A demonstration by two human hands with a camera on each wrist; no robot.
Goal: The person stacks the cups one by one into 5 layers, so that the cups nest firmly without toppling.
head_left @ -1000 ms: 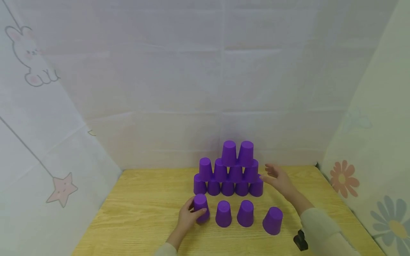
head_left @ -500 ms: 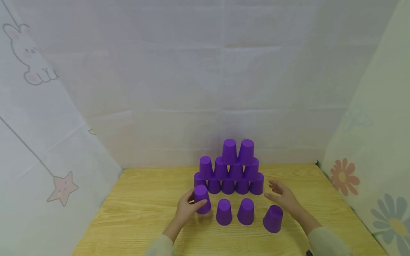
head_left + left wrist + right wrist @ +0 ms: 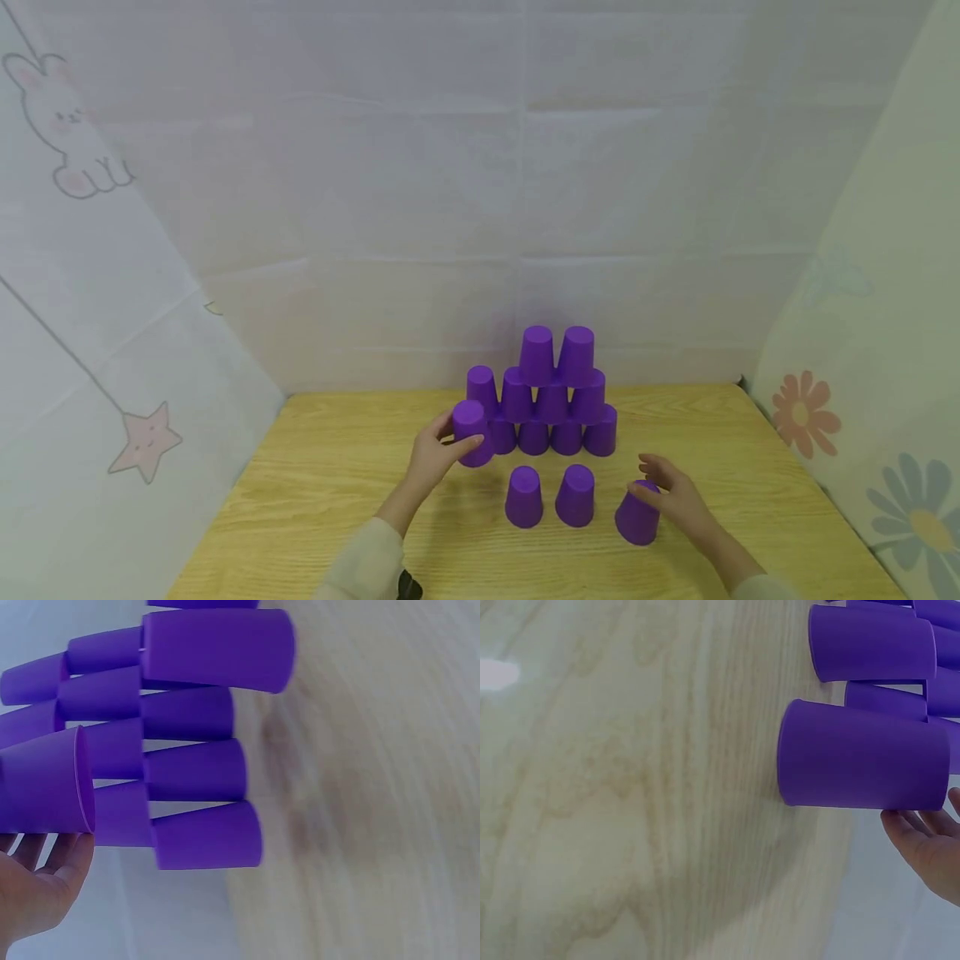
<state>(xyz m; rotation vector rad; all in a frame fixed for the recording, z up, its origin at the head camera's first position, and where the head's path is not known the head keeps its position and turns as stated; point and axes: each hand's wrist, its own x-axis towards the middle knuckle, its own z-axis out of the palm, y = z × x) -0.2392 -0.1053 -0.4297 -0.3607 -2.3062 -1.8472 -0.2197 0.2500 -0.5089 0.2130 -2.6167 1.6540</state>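
Observation:
My left hand (image 3: 431, 460) grips an upside-down purple cup (image 3: 468, 422), raised off the table in front of the stack's left end. In the left wrist view that cup (image 3: 41, 784) has fingers (image 3: 70, 866) along its side. At the right, my right hand (image 3: 681, 504) is at the top of an upside-down purple cup (image 3: 636, 523) standing on the table; its fingers look loose, and whether they touch is unclear. Behind rises a tiered stack of purple cups (image 3: 551, 404), two on top, with the upper left spot bare. Two more cups stand in front: one (image 3: 523, 500) and another (image 3: 575, 498).
The wooden table (image 3: 315, 483) runs back to a pale cloth backdrop (image 3: 405, 208). Printed cloths hang at both sides. A small black object (image 3: 408, 586) shows beside the left sleeve.
My left hand has lifted its cup off the table and carried it up toward the stack. My right hand has come down from beside the stack to the rightmost front cup.

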